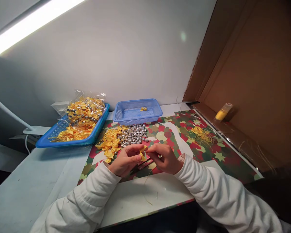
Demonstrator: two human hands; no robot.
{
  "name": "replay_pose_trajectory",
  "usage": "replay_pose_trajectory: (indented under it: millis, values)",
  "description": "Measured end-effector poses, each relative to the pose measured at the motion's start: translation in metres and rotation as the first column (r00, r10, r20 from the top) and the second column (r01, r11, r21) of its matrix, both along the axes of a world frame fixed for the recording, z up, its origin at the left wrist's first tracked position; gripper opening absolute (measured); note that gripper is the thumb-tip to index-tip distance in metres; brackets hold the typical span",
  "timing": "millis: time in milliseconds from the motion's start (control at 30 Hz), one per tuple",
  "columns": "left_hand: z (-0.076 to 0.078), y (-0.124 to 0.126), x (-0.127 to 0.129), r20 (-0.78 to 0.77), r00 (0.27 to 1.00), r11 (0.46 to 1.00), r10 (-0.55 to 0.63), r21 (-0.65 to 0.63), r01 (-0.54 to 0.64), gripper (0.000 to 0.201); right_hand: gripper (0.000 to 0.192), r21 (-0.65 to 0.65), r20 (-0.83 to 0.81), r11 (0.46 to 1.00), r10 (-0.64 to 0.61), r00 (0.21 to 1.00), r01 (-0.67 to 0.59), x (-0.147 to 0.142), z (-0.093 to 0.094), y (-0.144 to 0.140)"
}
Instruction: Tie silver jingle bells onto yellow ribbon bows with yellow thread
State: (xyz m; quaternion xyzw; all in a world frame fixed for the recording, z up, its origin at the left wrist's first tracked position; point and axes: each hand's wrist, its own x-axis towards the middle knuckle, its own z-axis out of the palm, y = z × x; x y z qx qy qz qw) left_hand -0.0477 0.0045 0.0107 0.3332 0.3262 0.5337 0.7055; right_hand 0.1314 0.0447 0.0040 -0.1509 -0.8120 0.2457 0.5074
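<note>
Left hand (124,160) pinches a yellow folded piece (142,156) over the worktop (171,186), near its front edge; the right hand (168,159) has fingertips bunched beside it, their grip unclear. Silver beads (137,133) lie farther back, before a blue basket (138,121).

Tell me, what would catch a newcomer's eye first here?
Likely the glaring white lamp at upper left, then the blue basket heaped with yellow ribbon pieces, left of centre. Silvery beads glint mid-table; nearer, the left hand pinches a folded ribbon piece, the right hand close beside it.
</note>
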Motion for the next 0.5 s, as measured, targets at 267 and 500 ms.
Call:
replay_pose_trajectory:
  millis: [267, 500]
  values:
    - [0.0013, -0.0008, 0.0008, 0.009, 1.000, 1.000, 0.017, -0.023, -0.016, 0.032, 0.012, 0.020, -0.008, 1.000, 0.003, 1.000, -0.003, -0.0004, 0.0021, 0.0001]
    - [0.0000, 0.0002, 0.0011, 0.017, 1.000, 1.000, 0.005, 0.003, -0.005, 0.031, 0.013, 0.033, 0.006, 0.999, -0.008, 1.000, 0.008, 0.0000, 0.0023, 0.0000]
